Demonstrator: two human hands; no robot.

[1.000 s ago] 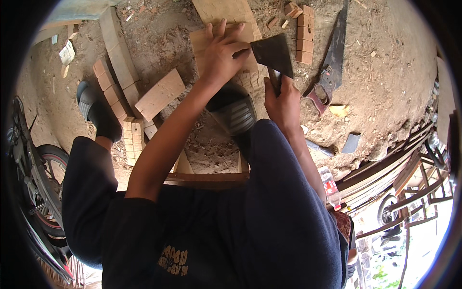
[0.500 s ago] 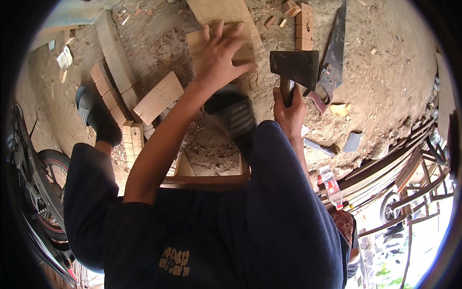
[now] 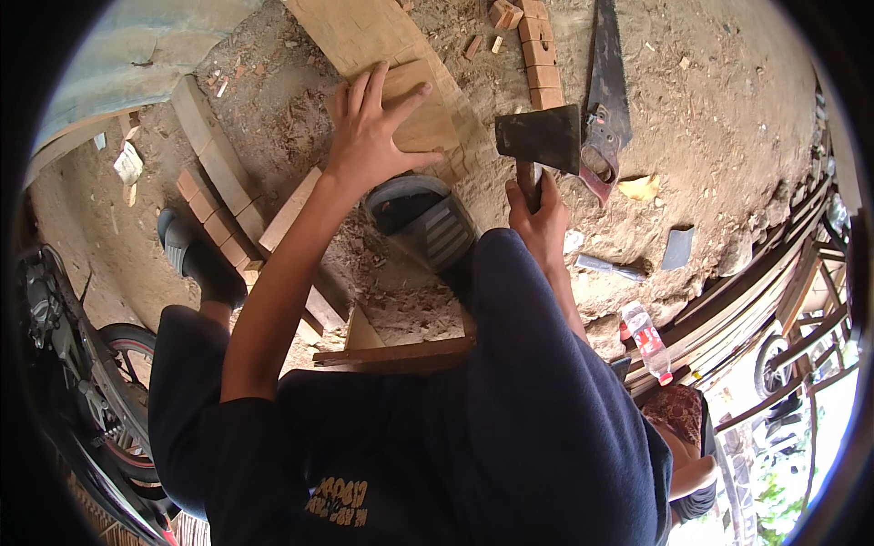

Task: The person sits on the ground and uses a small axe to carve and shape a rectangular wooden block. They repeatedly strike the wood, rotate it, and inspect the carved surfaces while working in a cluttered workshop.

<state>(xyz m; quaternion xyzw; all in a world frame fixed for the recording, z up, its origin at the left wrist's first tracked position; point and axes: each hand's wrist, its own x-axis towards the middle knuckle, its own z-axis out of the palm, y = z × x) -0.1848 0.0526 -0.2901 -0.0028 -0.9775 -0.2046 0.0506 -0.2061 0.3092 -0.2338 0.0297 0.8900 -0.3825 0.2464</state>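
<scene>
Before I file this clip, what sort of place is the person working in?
Probably a makeshift woodworking spot: a handsaw lies on the bare ground, the right hand holds a hatchet, and small wooden-looking blocks are lined up nearby.

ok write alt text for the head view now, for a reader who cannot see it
A person's right grip holds a hatchet while the left grip spreads over a wooden piece lying on a larger board. A handsaw lies on the dirt floor to the right; part of a motorbike shows at far left.
</scene>
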